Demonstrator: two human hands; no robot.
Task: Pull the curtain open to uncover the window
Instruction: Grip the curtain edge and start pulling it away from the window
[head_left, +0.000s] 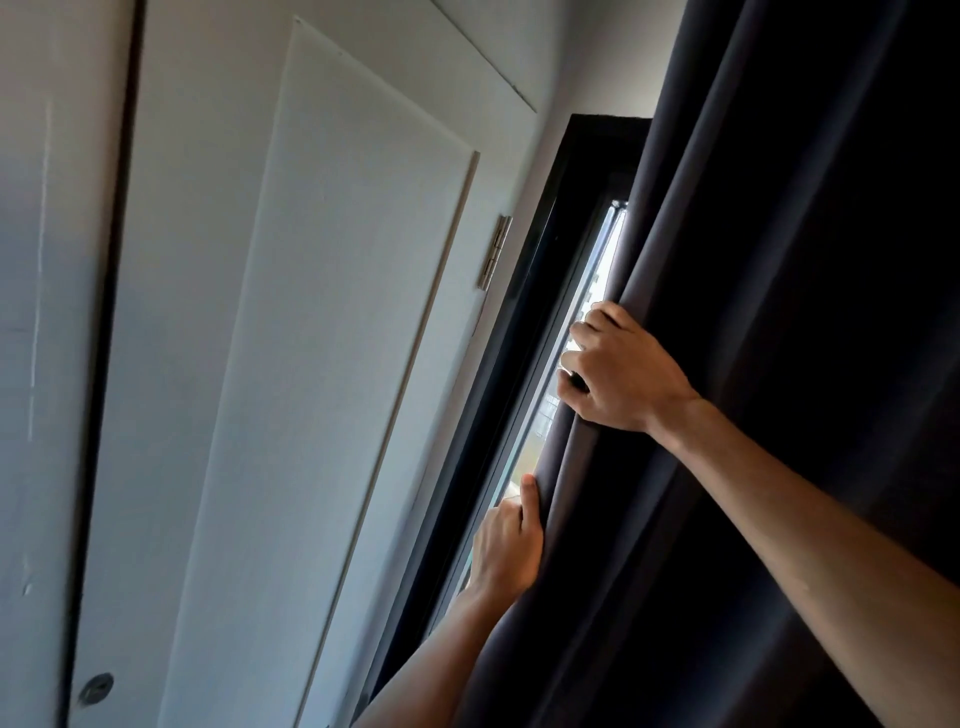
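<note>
A dark, heavy curtain (769, 260) hangs in folds over the right half of the view. Its left edge stands a little off the black window frame (550, 218), leaving a narrow bright strip of window glass (597, 291) uncovered. My right hand (621, 374) is closed around the curtain's left edge, higher up. My left hand (506, 545) grips the same edge lower down, thumb pointing up along the fabric. The camera is tilted, so everything leans to the right.
A white panelled door (311, 364) with a metal hinge (493, 249) stands just left of the window frame. A white wall (47, 312) fills the far left, with a small round fitting (96, 688) low down.
</note>
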